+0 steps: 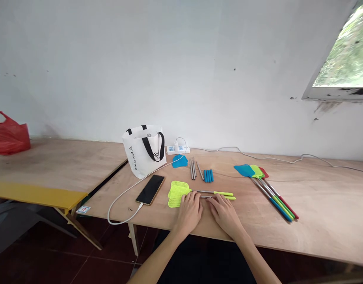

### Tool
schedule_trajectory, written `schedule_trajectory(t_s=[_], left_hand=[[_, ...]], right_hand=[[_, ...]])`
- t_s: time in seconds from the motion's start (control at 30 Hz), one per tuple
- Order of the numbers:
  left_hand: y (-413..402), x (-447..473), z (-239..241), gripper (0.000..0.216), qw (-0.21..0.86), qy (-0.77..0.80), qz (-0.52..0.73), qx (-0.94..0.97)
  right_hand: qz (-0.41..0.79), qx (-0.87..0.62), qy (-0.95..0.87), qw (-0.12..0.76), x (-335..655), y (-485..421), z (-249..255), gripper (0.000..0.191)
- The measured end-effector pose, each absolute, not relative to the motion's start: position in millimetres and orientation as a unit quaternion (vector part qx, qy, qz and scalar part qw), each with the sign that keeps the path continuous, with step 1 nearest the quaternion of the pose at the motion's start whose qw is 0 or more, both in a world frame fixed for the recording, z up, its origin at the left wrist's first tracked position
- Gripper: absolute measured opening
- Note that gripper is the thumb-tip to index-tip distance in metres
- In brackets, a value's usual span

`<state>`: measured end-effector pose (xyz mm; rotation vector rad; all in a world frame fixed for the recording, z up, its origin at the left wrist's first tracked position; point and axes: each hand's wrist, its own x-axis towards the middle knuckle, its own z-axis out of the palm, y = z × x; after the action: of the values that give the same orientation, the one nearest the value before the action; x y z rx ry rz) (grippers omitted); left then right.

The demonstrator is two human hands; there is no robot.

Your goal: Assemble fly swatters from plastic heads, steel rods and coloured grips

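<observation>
Two yellow-green fly swatters lie side by side in front of me, the far fly swatter (205, 191) and the near fly swatter (205, 197). My left hand (190, 207) is palm down with curled fingers over the near swatter's rod, beside its mesh head. My right hand (224, 213) is closed over the same rod near the handle, its thumb toward the left. Both sets of fingers partly hide the rod. Beyond them are loose metal tubes (193, 169), blue handle grips (208, 176) and blue swatter heads (180, 161).
Several finished-looking swatters (268, 191) in blue, green and red lie fanned on the right. A phone (150, 189) with a white charging cable (122, 223) is at left. Behind stand a white tote bag (144, 154) and a power strip (178, 149). A red bag (10, 136) sits on another table.
</observation>
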<state>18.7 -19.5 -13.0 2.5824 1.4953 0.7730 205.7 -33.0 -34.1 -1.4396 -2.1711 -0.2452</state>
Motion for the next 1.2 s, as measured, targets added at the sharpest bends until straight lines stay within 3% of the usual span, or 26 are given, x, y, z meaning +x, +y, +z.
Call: schedule_trajectory(t_s=[0.27, 0.5, 0.7, 0.9, 1.2], left_hand=[[-17.3, 19.5, -16.2, 0.042, 0.039, 0.479, 0.253, 0.84], [-22.4, 21.6, -6.5, 0.016, 0.053, 0.438, 0.236, 0.866], [-22.7, 20.5, -5.9, 0.014, 0.031, 0.426, 0.219, 0.877], [-20.5, 19.9, -8.1, 0.012, 0.022, 0.416, 0.226, 0.88], [-20.8, 19.1, -6.3, 0.018, 0.094, 0.364, 0.249, 0.893]], right_hand=[[-0.082, -0.533, -0.802, 0.256, 205.5, -33.9, -32.5, 0.027], [-0.078, -0.534, -0.803, 0.253, 204.4, -35.1, -30.7, 0.026], [-0.088, -0.55, -0.791, 0.251, 204.1, -35.5, -30.6, 0.026], [-0.179, -0.6, -0.736, 0.257, 209.5, -28.8, -45.4, 0.032], [-0.114, -0.551, -0.788, 0.25, 214.5, -26.2, -44.7, 0.031]])
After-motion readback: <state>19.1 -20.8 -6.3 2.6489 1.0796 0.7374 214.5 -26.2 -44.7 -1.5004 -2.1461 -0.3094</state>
